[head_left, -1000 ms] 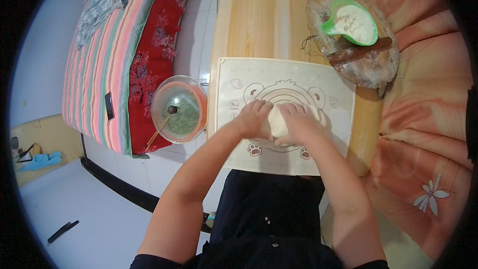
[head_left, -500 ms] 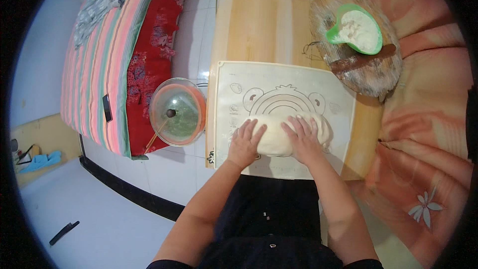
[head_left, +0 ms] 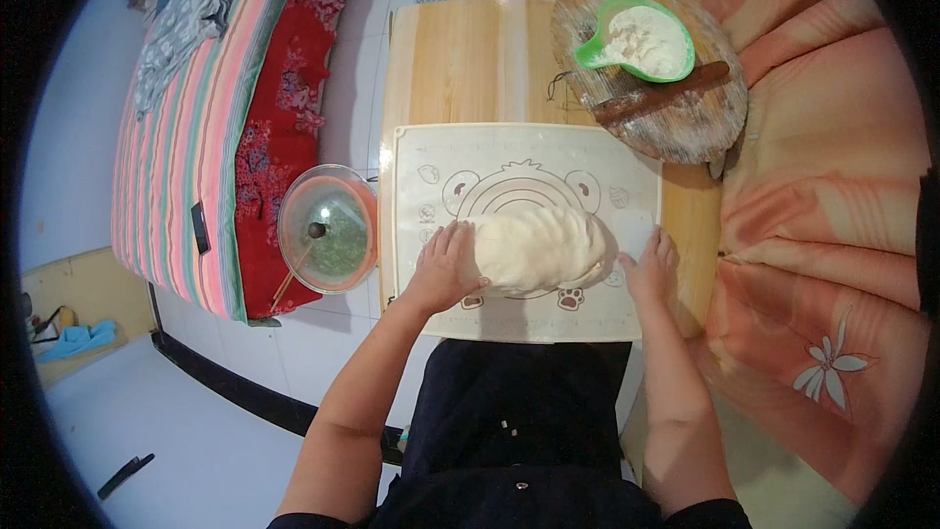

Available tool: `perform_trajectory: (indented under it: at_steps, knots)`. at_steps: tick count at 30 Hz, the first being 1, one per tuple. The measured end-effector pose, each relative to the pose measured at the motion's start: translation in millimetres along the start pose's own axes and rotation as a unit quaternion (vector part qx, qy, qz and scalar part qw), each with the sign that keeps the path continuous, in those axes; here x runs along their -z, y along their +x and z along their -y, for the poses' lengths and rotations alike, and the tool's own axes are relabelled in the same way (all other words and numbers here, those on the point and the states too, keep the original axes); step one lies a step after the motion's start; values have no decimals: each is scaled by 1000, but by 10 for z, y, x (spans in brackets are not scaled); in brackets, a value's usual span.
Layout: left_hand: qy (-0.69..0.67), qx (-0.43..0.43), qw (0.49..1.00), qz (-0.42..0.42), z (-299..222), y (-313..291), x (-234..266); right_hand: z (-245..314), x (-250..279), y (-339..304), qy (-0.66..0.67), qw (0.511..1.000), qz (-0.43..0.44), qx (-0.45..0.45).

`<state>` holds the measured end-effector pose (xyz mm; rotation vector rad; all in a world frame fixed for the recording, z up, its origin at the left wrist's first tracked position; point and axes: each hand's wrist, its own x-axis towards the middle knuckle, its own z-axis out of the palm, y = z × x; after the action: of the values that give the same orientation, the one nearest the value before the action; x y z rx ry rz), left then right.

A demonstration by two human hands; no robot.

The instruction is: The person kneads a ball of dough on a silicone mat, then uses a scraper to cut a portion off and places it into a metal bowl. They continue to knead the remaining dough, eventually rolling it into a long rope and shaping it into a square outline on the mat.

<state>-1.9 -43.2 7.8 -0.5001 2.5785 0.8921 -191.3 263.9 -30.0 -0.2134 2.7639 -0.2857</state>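
Observation:
A thick, pale lump of dough (head_left: 539,249) lies on a cream kneading mat (head_left: 411,149) printed with a cartoon bear. Its top is marked with finger-shaped dents. At the dough's left end is my left hand (head_left: 446,267), fingers stretched and the thumb reaching along the near edge; it is beside the dough, perhaps touching it. My right hand (head_left: 649,267) rests at the mat's right edge, a small gap from the dough, with its thumb and fingers apart and nothing in it.
A round wooden board (head_left: 713,118) at the back right of the table (head_left: 470,59) bears a green scoop (head_left: 594,54) of flour and a brown-handled knife. Left of the table stands a glass-lidded bowl (head_left: 338,225) of greens, chopsticks alongside. An orange draped cloth (head_left: 803,235) borders the right.
Both hands have come off the top of the dough, the right one out to the right. The dough now shows dents. The whole view has shifted slightly.

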Motion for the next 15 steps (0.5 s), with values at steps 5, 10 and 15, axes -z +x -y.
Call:
perform_trajectory:
  at_steps: [5,10,15]
  knots:
    - [-12,-20,999,-28,76,14,-76,310,263,141,-72,994,46,-70]
    - [96,-44,994,11,-72,130,130,294,145,152,-106,993,7,-52]
    - [44,9,996,72,-117,230,214,275,141,73,-73,996,-39,-41]
